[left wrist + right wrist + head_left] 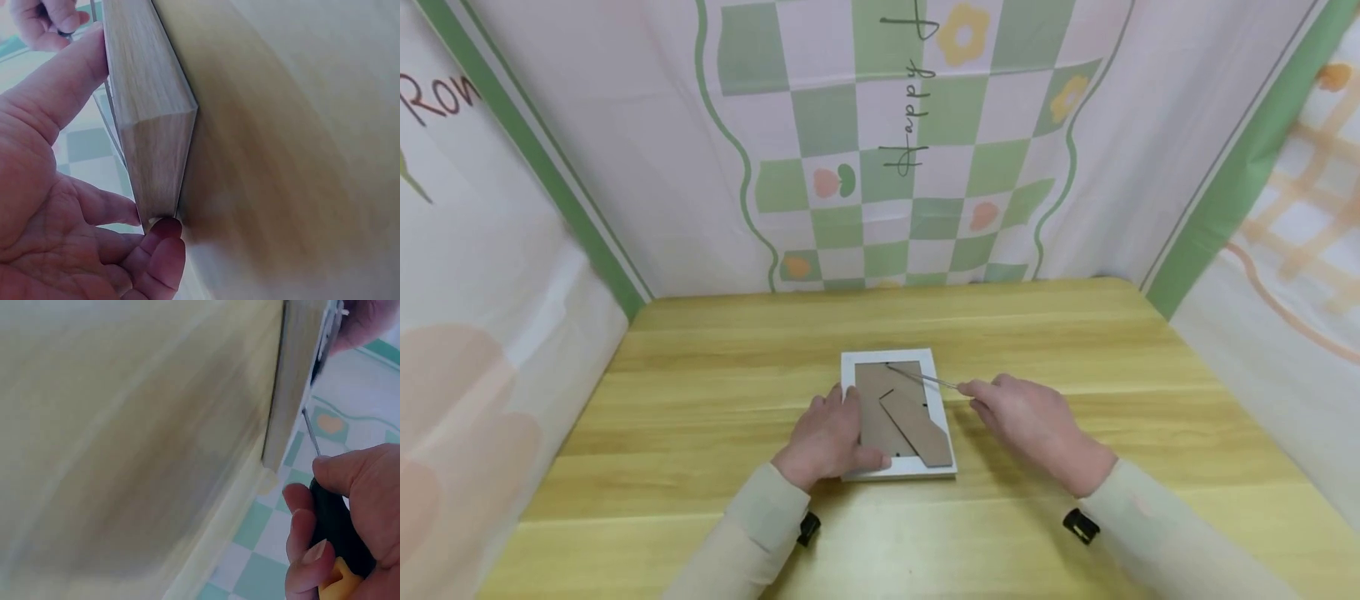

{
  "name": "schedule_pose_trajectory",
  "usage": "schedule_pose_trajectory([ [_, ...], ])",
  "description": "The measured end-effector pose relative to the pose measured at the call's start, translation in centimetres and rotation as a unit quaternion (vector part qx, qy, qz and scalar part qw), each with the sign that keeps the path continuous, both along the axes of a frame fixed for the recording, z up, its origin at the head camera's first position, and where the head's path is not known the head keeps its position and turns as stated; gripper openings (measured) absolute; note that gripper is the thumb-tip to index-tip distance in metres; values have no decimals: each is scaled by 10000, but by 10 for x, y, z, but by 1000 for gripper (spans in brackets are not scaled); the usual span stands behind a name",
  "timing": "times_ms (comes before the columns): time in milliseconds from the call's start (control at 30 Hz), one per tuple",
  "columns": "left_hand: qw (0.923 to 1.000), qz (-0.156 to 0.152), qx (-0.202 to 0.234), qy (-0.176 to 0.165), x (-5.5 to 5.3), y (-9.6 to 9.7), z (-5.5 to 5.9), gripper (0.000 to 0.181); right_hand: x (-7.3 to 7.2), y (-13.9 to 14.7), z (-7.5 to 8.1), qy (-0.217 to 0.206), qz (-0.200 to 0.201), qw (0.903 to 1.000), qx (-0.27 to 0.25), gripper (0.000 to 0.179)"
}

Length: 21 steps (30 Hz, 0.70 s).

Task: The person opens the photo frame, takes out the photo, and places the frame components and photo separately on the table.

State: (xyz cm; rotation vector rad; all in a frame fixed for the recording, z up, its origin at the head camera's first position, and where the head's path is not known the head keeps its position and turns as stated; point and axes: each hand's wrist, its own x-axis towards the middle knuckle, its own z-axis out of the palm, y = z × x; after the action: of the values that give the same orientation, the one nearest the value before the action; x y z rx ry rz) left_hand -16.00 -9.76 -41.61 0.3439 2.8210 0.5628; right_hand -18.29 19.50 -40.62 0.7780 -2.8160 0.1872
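A white picture frame [887, 356] lies face down on the table, showing its brown backing board [871, 425] and a folded stand leg [919, 427]. My left hand [826, 437] grips the frame's near left part, thumb on the bottom border and fingers against the left side. In the left wrist view those fingers curl about the frame's side [159, 156]. My right hand [1033, 429] holds a screwdriver [337, 528] by its black and yellow handle. The thin metal shaft slants across the backing, its tip at a small black tab on the board's top edge.
Under the frame is a wood-grain table [737, 342]. A printed cloth [820, 108] with green checks hangs behind it, and more cloth walls stand on the left and right. Each sleeve carries a small black clip [1081, 526] near the wrist.
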Motion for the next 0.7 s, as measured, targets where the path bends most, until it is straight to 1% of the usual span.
schedule_pose_trajectory([
  [133, 10000, -18, -40, 15, 0, 0, 0, 113, -15, 8, 14, -788, 212, 9966, -142, 27],
  [200, 10000, -27, -38, 11, 0, 1, 1, 112, -26, 13, 23, -1376, 344, 9896, -254, 28],
  [267, 10000, -24, -36, 3, 0, 0, 1, 112, -39, 17, 31, -1963, 442, 9785, -448, 30],
  [333, 10000, -17, -28, 3, 0, -1, 1, 112, -50, 20, 38, -2610, 519, 9612, -729, 33],
  [367, 10000, -15, -27, 6, 0, -1, 1, 112, -54, 22, 40, -2902, 495, 9518, -862, 34],
  [433, 10000, 2, -16, 9, 0, -1, 1, 112, -61, 24, 43, -3291, 461, 9369, -1084, 36],
  [467, 10000, 5, -14, 10, 0, -2, 0, 112, -62, 24, 43, -3340, 470, 9345, -1135, 36],
  [500, 10000, 4, -18, 10, 0, -2, 0, 112, -62, 24, 43, -3260, 502, 9373, -1128, 35],
  [533, 10000, 3, -20, 2, 0, -2, 0, 112, -61, 23, 43, -3042, 565, 9454, -1027, 34],
  [633, 10000, -2, -42, -24, 0, -2, 0, 112, -50, 21, 40, -2134, 599, 9736, -541, 29],
  [667, 10000, -8, -55, -32, 0, -2, 0, 113, -45, 20, 40, -1798, 587, 9813, -345, 28],
  [700, 10000, -13, -68, -40, 0, -3, 1, 113, -40, 19, 39, -1498, 559, 9870, -169, 27],
])
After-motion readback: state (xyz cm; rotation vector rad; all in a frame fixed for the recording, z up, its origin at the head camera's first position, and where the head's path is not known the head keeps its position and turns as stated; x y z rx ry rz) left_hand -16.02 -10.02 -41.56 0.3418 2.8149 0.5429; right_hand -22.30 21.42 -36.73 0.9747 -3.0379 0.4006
